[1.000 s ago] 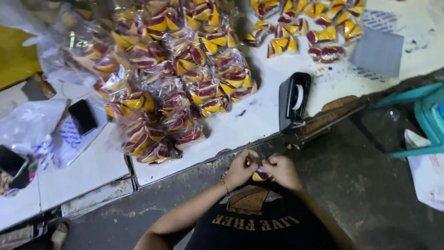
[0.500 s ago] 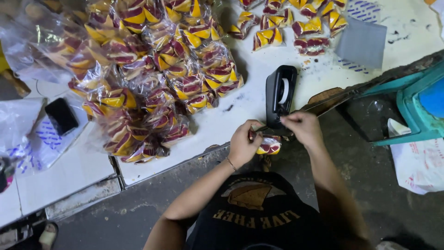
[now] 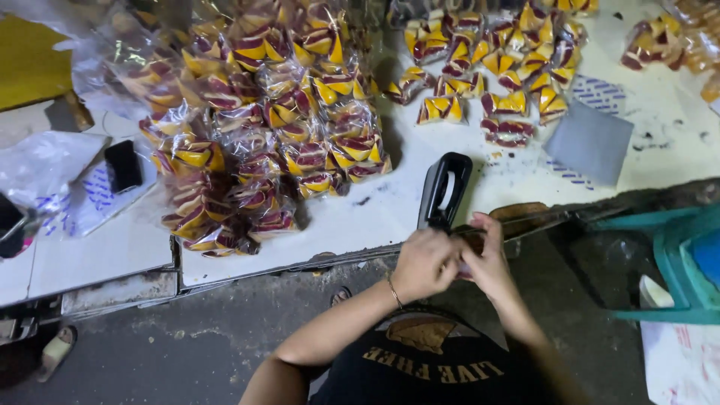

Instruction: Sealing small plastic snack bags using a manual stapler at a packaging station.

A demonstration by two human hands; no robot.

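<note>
My left hand (image 3: pixel 422 264) and my right hand (image 3: pixel 491 259) are pressed together at the front edge of the white table (image 3: pixel 375 219). Their fingers are closed on a small snack packet (image 3: pixel 468 241) that is almost wholly hidden between them. The hands sit just below the black handle of a sealing tool (image 3: pixel 444 191), which stands upright on the table edge. A thin bracelet is on my left wrist.
A heap of clear bags filled with red-and-yellow packets (image 3: pixel 255 127) covers the table's left half. Loose packets (image 3: pixel 487 82) lie at the back, with a grey card (image 3: pixel 589 139) to their right. A black phone (image 3: pixel 122 165) lies far left. A teal plastic crate (image 3: pixel 675 262) stands at right.
My hands have risen from my lap to the table edge and closed together beside the sealing tool. The small packet, plainly seen before, is now mostly covered by my fingers.
</note>
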